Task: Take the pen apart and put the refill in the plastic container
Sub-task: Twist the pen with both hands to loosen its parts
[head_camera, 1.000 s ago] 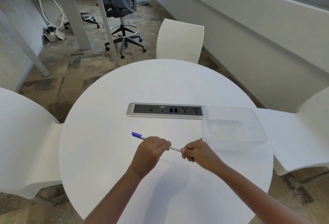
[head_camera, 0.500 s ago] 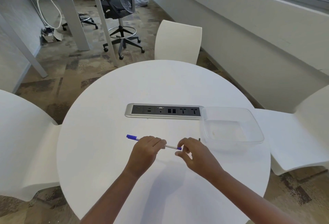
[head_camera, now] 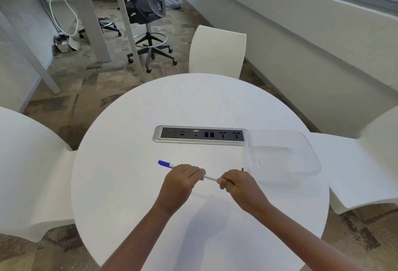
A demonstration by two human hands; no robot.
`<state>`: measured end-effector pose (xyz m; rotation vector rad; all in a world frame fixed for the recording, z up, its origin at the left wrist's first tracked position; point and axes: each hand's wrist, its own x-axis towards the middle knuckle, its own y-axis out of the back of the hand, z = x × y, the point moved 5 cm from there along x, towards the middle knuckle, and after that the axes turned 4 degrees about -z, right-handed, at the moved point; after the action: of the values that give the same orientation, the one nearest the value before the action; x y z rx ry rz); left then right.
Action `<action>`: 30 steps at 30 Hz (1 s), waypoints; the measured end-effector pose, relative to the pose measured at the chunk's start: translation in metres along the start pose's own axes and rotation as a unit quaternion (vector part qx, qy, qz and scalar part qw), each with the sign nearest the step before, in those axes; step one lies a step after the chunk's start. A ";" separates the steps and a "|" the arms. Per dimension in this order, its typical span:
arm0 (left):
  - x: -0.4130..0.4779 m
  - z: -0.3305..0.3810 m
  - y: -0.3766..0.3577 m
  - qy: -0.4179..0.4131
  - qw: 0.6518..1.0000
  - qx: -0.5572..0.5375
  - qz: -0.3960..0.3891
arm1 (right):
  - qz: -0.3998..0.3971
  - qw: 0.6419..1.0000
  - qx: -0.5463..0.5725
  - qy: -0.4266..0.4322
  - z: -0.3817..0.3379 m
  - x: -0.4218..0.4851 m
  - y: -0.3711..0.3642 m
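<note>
A white pen with a blue cap at its left end is held just above the round white table. My left hand is closed around the pen's middle, so the blue cap sticks out to the left. My right hand grips the pen's right end, which is hidden inside the fingers. A short stretch of white barrel shows between the two hands. A small dark piece pokes up just behind my right hand. The clear plastic container sits to the right of my hands with nothing in it.
A silver power and socket strip is set into the table's middle, touching the container's left corner. White chairs stand at the left, far side and right. A desk and a grey office chair are further back.
My right hand, pinching the blue right tip half a second ago, now covers that end with closed fingers. The left hand keeps its grip on the barrel.
</note>
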<state>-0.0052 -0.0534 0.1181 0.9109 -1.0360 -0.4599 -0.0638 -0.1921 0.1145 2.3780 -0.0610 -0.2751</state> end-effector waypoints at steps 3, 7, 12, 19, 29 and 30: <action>0.001 0.002 0.000 -0.006 1.000 0.004 0.003 | -0.043 0.977 0.189 -0.088 0.005 0.003 0.000; 0.003 0.003 0.000 -0.011 1.000 0.016 0.005 | -0.148 0.830 0.471 -0.258 0.013 -0.003 -0.014; 0.001 0.003 -0.001 -0.010 1.000 0.017 0.004 | -0.141 0.848 0.447 -0.248 0.013 -0.005 -0.015; 0.003 0.000 0.002 -0.002 1.000 0.016 0.010 | 0.056 0.987 -0.118 0.092 -0.009 -0.010 0.003; 0.004 0.003 0.001 0.002 1.000 0.011 0.015 | 0.145 0.933 -0.263 0.199 -0.021 -0.011 0.009; 0.005 0.002 0.001 0.003 1.000 0.010 0.016 | 0.122 0.955 -0.219 0.161 -0.019 -0.009 0.009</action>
<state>-0.0052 -0.0570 0.1221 0.9126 -1.0494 -0.4201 -0.0682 -0.1852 0.1359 1.9204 -0.1259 0.2037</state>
